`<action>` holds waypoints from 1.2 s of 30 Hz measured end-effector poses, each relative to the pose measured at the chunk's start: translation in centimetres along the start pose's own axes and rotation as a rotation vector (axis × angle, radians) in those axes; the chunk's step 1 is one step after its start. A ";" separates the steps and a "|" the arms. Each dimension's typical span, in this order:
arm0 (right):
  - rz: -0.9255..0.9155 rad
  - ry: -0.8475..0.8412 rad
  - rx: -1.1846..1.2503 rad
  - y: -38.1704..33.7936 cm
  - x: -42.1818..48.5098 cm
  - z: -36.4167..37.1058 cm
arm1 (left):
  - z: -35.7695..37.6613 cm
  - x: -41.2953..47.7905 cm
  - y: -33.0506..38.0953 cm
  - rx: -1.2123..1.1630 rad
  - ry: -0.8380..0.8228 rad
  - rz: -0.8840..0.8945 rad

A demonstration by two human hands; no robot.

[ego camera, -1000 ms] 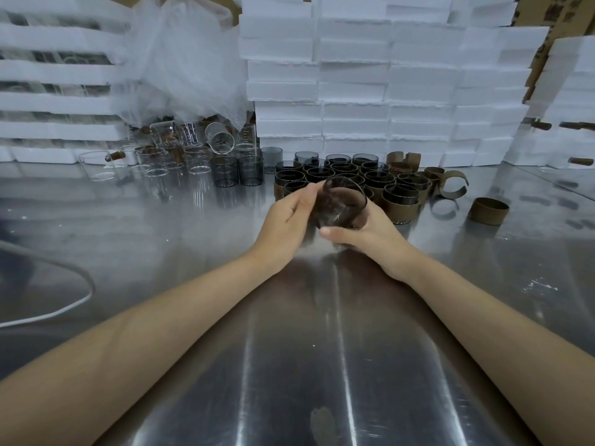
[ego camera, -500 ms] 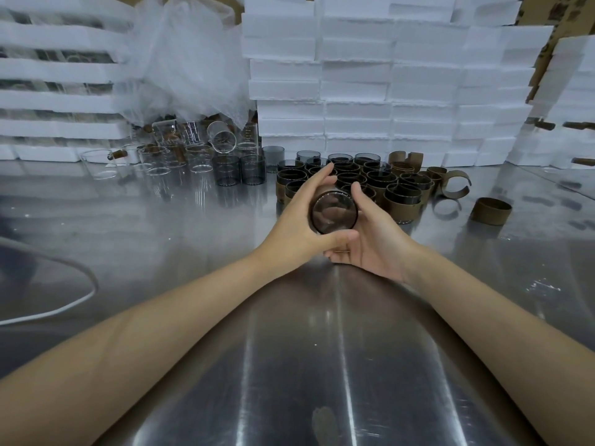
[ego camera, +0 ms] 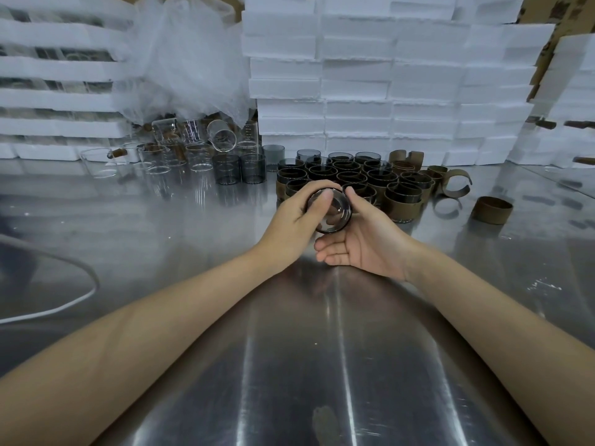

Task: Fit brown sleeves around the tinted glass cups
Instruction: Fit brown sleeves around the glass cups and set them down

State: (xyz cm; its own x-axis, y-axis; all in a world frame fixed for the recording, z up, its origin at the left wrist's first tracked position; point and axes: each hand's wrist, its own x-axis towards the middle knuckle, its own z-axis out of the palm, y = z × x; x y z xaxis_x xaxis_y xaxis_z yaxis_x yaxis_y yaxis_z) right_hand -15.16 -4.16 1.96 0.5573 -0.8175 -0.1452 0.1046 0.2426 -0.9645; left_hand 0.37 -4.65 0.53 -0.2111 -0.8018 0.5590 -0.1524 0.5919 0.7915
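Gripping a round smoke-tinted glass cup (ego camera: 337, 213) mid-frame, my left hand (ego camera: 289, 220) curls round it; my right hand (ego camera: 363, 249) lies spread beneath. Held one-handed, slick glass could slip onto the steel counter (ego camera: 322, 349).

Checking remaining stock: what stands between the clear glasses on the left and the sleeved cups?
In the head view, two unsleeved tinted cups stand upright side by side there on the steel table.
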 end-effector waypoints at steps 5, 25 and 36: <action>0.004 0.036 -0.033 0.1 -0.1 0.1 | -0.1 0.1 0.1 -0.057 0.042 -0.005; -0.055 -0.001 -0.073 0.4 0.3 -0.6 | 0.1 0.4 0.3 0.034 0.066 -0.055; -0.098 -0.030 -0.089 0.4 0.0 -0.1 | -0.1 0.1 0.6 0.021 0.163 -0.044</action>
State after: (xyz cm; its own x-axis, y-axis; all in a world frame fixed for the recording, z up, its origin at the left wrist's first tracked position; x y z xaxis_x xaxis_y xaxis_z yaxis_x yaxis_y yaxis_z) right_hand -15.25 -4.09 1.54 0.5721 -0.8190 -0.0436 0.0871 0.1136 -0.9897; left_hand 0.38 -4.40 1.04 -0.0443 -0.8285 0.5582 -0.1789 0.5563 0.8115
